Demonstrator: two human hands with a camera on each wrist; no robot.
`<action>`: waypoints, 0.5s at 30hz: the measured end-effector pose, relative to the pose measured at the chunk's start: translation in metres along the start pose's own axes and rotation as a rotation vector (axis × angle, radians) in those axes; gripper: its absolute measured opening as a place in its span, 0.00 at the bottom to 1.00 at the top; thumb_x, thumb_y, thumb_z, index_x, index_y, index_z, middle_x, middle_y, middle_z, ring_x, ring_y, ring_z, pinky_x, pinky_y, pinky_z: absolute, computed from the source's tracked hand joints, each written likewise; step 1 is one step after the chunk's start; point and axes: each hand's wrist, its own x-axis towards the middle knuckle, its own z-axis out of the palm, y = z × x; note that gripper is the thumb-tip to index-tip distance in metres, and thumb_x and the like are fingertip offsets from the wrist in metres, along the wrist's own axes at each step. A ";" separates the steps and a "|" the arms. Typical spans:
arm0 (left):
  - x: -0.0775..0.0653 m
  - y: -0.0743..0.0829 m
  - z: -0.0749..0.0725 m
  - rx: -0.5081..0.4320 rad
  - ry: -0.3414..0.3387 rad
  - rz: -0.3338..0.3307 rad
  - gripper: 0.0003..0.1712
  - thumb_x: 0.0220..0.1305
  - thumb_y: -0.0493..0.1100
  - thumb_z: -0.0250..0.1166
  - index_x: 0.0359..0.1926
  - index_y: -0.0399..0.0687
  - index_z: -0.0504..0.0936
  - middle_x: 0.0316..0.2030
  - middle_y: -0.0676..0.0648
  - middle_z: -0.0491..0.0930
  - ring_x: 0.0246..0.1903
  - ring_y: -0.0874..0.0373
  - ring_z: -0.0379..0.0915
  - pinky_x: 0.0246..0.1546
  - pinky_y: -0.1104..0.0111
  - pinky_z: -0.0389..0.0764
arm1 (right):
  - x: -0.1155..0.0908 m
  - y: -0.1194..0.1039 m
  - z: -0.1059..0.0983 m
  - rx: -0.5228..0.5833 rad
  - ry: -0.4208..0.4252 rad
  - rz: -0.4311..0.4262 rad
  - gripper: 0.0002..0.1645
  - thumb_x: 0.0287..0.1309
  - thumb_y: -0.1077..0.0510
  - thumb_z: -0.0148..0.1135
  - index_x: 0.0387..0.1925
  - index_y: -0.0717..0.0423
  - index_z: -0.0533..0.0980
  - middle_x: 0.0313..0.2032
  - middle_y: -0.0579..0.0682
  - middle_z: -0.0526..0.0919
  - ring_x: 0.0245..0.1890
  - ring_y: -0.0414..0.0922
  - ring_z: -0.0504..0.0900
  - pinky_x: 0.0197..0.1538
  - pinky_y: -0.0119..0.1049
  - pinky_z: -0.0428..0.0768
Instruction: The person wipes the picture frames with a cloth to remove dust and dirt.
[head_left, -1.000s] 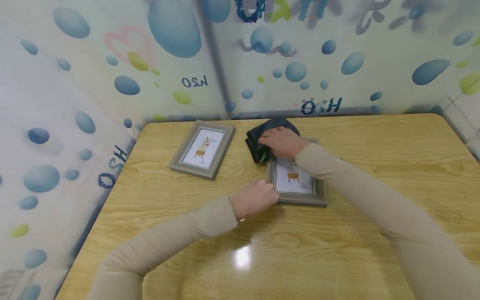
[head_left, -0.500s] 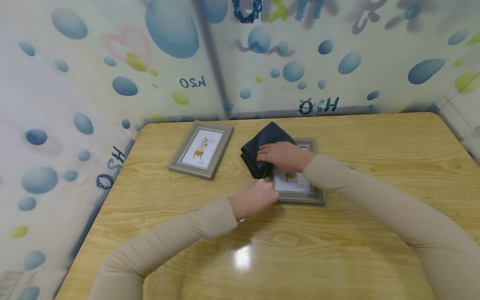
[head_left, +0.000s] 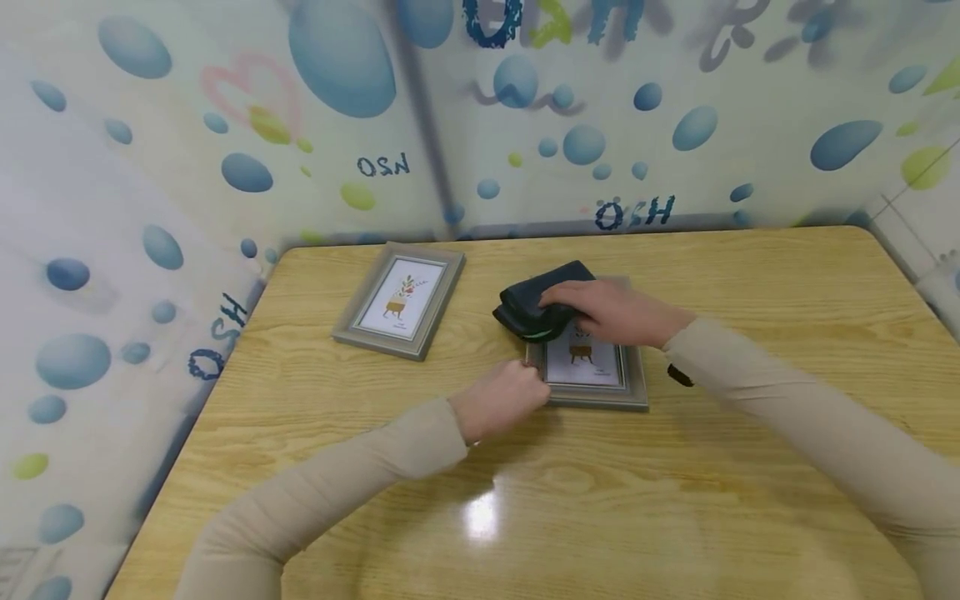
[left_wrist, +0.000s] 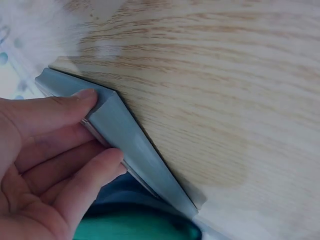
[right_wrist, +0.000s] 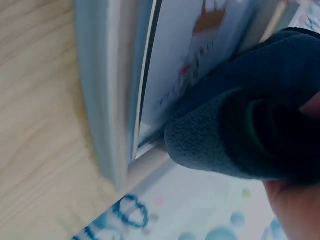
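Note:
In the head view, a grey picture frame [head_left: 636, 379] lies face up on the table, showing a print of a plant in a pot on legs. My left hand [head_left: 501, 403] grips its near left corner; up close, thumb and fingertips hold the frame's edge [left_wrist: 137, 147]. A folded dark blue cloth [head_left: 528, 304] with a green edge is in my right hand [head_left: 618, 312], which pinches it over the upper left part of the frame. The right wrist view shows the bunched cloth [right_wrist: 200, 132] against the picture side, its folds hiding part of the print.
A second, matching picture frame [head_left: 401, 302] lies face up to the left, turned at a slant. The wooden table [head_left: 765, 333] has its far edge by a wall [head_left: 540, 125] printed with blue drops.
My right hand first moved the cloth towards me along the frame's left side, then drew back right, bunching and lifting it. The left hand has stayed at the corner.

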 end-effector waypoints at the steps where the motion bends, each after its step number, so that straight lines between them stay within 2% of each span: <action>1: 0.000 0.000 0.000 -0.005 0.003 0.000 0.11 0.57 0.28 0.63 0.28 0.48 0.85 0.24 0.52 0.81 0.24 0.62 0.76 0.24 0.73 0.78 | -0.004 0.003 -0.005 0.008 0.023 0.011 0.27 0.60 0.74 0.52 0.61 0.60 0.70 0.60 0.59 0.72 0.59 0.56 0.72 0.58 0.52 0.71; 4: -0.001 0.000 0.000 -0.018 0.014 -0.001 0.09 0.58 0.28 0.63 0.29 0.46 0.85 0.26 0.50 0.82 0.25 0.62 0.77 0.26 0.77 0.77 | -0.016 0.009 -0.022 0.026 0.106 0.052 0.27 0.59 0.75 0.51 0.60 0.60 0.70 0.59 0.60 0.73 0.59 0.57 0.72 0.58 0.54 0.70; 9: -0.001 0.000 0.002 -0.013 0.052 0.005 0.08 0.58 0.29 0.64 0.31 0.45 0.86 0.29 0.49 0.83 0.28 0.61 0.78 0.28 0.78 0.78 | -0.043 0.021 -0.045 0.021 0.256 0.068 0.24 0.57 0.78 0.52 0.56 0.65 0.72 0.52 0.59 0.78 0.50 0.55 0.77 0.50 0.53 0.73; 15: 0.009 -0.001 0.008 0.027 0.107 -0.029 0.09 0.54 0.27 0.64 0.30 0.44 0.85 0.31 0.49 0.81 0.31 0.60 0.77 0.29 0.77 0.79 | -0.075 0.032 -0.066 -0.063 0.342 0.124 0.23 0.56 0.78 0.57 0.53 0.65 0.74 0.48 0.60 0.80 0.44 0.52 0.77 0.40 0.46 0.70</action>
